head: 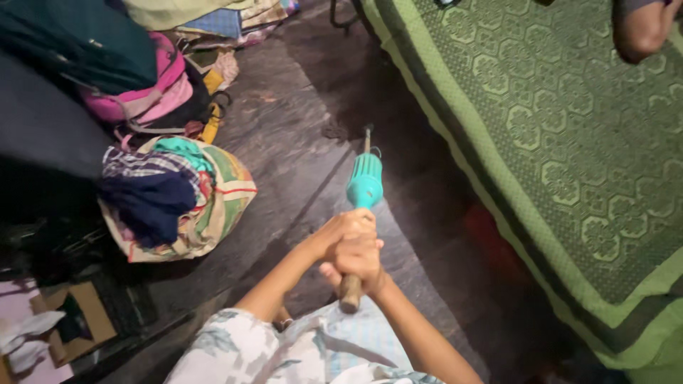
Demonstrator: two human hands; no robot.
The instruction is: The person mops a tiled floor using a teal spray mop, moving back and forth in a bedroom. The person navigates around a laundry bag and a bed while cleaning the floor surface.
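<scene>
Broom (363, 186), teal-headed, points down at the dark floor (299, 142); my left hand (343, 231) and right hand (359, 262) both clench its wooden handle. A sideways swing risks striking the cloth bundle (186, 203).

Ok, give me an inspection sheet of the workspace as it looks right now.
Surface: dark stone floor, bare where the broom head meets it.
Job's things: broom with teal collar and wooden handle, pointing away from the person.
Clutter: cloth bag stuffed with clothes at left; pink bag behind it; cardboard box at lower left.
Grips: left hand and right hand both closed on the broom handle, stacked together.
Cables: nothing seen.
Surroundings: green patterned mat on the right; another person's limb at top right.
</scene>
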